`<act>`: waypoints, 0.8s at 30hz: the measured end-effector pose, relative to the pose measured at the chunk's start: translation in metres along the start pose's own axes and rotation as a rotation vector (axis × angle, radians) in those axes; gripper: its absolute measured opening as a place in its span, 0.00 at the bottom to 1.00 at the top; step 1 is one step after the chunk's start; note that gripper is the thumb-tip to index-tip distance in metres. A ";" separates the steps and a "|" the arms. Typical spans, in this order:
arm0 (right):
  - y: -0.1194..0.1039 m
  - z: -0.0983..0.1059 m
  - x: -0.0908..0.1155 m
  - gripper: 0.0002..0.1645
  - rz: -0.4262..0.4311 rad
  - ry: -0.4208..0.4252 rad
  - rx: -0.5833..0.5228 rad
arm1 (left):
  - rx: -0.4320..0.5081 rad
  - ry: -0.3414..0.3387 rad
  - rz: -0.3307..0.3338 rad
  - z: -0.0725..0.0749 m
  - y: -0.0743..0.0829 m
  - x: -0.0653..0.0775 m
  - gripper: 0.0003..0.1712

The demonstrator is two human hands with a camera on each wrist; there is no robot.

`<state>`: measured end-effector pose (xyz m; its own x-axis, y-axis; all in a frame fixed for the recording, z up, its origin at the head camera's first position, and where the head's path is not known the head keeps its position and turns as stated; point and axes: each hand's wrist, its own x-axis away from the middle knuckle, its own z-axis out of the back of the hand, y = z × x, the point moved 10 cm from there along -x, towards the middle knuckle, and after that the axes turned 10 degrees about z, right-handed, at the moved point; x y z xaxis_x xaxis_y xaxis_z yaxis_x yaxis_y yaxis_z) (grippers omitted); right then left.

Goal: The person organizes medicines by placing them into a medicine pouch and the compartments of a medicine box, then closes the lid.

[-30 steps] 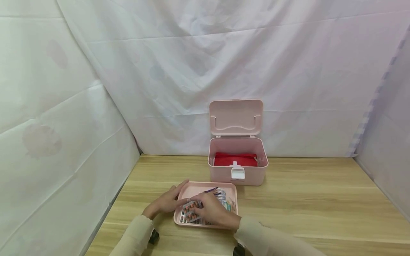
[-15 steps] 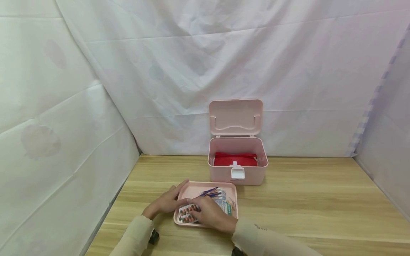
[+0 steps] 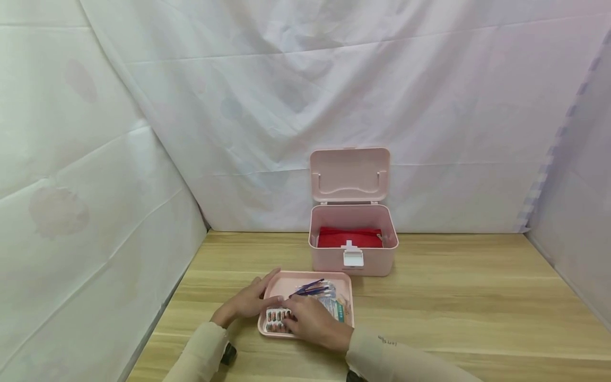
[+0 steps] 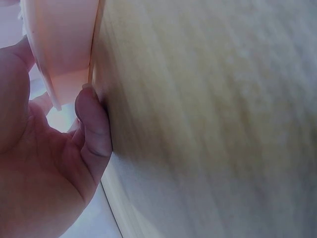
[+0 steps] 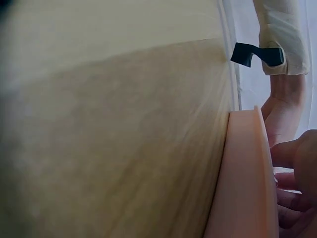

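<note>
In the head view, a shallow pink tray (image 3: 351, 300) lies on the table. My left hand (image 3: 247, 301) holds its left edge, thumb over the rim and fingers along the outside; the left wrist view shows a curled finger against the outer wall. My right hand (image 3: 312, 320), low over the tray, grips a blister pack of capsules (image 3: 274, 317) by its right side, partly hiding it. The pack lies low in the tray's front left corner. Beyond the right hand are cotton swabs (image 3: 315, 288) with dark blue sticks and a clear packet with a green edge (image 3: 340, 310).
Behind the tray stands a pink first-aid box (image 3: 329, 261), its lid (image 3: 350, 172) raised. A red zippered pouch (image 3: 346, 237) lies inside. White cloth (image 3: 258, 132) hangs along the back and sides of the wooden table (image 3: 458, 297).
The right hand has brought the capsule pack down from a raised, tilted position to lie nearly level and square in the tray's front left corner. The left hand has stayed at the rim.
</note>
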<state>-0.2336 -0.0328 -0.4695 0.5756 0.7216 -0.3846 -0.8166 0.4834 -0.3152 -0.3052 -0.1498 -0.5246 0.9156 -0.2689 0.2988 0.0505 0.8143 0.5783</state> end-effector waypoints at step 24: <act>0.007 0.030 0.014 0.15 0.016 0.098 0.070 | 0.001 0.009 0.015 0.001 0.000 0.002 0.47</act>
<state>-0.2330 -0.0046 -0.4510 0.5608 0.6794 -0.4732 -0.8248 0.5081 -0.2480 -0.3039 -0.1512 -0.5233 0.9197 -0.2519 0.3011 0.0359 0.8177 0.5745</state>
